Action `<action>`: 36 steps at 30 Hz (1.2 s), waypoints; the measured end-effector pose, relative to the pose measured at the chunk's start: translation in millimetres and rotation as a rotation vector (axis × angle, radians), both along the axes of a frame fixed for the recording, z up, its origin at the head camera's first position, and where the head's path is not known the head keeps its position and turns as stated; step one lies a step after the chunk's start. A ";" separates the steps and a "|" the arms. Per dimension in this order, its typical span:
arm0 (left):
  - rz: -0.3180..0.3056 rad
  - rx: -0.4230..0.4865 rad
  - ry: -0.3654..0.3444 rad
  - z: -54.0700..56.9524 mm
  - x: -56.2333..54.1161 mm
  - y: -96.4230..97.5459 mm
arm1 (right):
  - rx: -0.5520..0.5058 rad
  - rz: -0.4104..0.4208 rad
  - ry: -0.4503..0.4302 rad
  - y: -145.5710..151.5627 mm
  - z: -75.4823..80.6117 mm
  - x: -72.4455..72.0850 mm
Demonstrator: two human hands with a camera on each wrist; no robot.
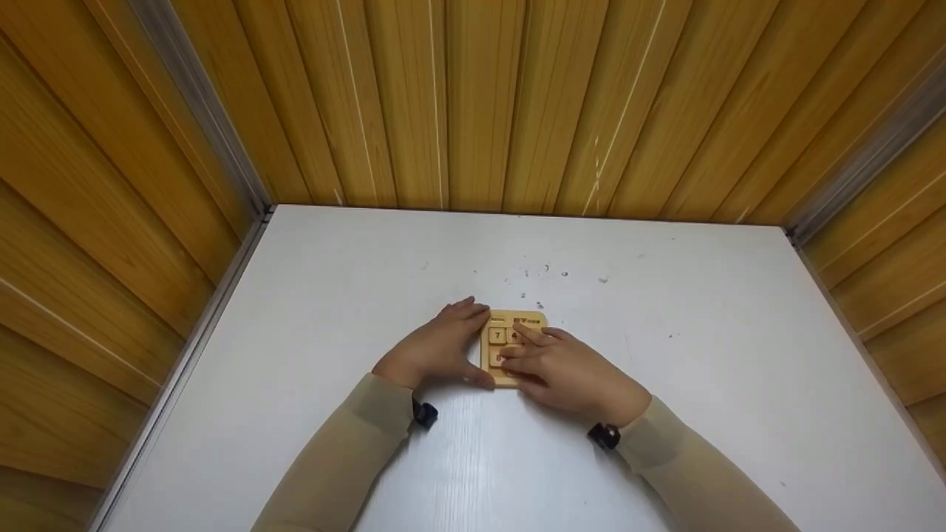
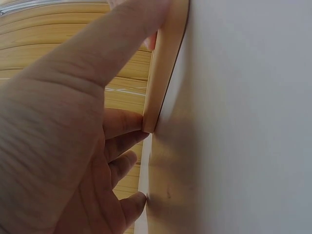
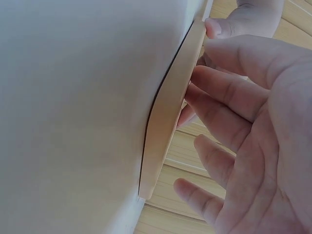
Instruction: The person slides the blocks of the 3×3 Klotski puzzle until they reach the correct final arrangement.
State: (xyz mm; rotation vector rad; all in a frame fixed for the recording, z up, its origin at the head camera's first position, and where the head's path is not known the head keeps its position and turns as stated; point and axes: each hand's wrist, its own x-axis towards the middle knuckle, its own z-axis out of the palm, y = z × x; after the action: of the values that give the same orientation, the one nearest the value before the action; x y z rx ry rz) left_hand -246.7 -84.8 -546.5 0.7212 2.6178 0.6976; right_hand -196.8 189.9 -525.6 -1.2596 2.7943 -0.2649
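Observation:
A wooden number slide puzzle (image 1: 485, 355) lies flat on the table, with tiles such as 7 (image 1: 497, 335), 4 (image 1: 514, 335) and 8 (image 1: 497, 358) showing in its frame. My left hand (image 1: 442, 341) holds the puzzle from the left, thumb at the near edge and fingertips at the far left corner. In the left wrist view the frame's side (image 2: 163, 73) sits between that thumb and the fingers. Over the puzzle's right part, my right hand (image 1: 567, 371) touches the tiles with fairly straight fingertips. That hand hides the tiles on the right and near side.
The white table (image 1: 332, 266) has small dark marks (image 1: 565, 274) beyond the puzzle. Yellow wood-plank panels (image 1: 480, 103) stand along the back and both sides. A black wrist strap (image 1: 425, 414) is on the left arm, another (image 1: 604, 436) on the right.

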 end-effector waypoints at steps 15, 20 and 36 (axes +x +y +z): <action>0.009 -0.019 -0.010 2.7 1.1 1.6 | 0.005 -0.019 -0.049 -0.1 2.3 -5.2; 0.011 -0.015 -0.016 2.4 0.6 1.5 | 0.010 -0.033 -0.073 1.0 1.1 -5.9; -0.005 -0.004 0.011 2.3 1.8 -2.5 | 0.046 -0.012 -0.122 13.1 1.0 -0.4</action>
State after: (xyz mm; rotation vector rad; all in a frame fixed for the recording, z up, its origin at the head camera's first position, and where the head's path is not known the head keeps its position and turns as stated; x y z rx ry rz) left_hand -244.9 -87.2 -544.2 0.7329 2.6257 0.6892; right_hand -197.2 203.0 -524.7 -1.1751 2.6903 -0.2675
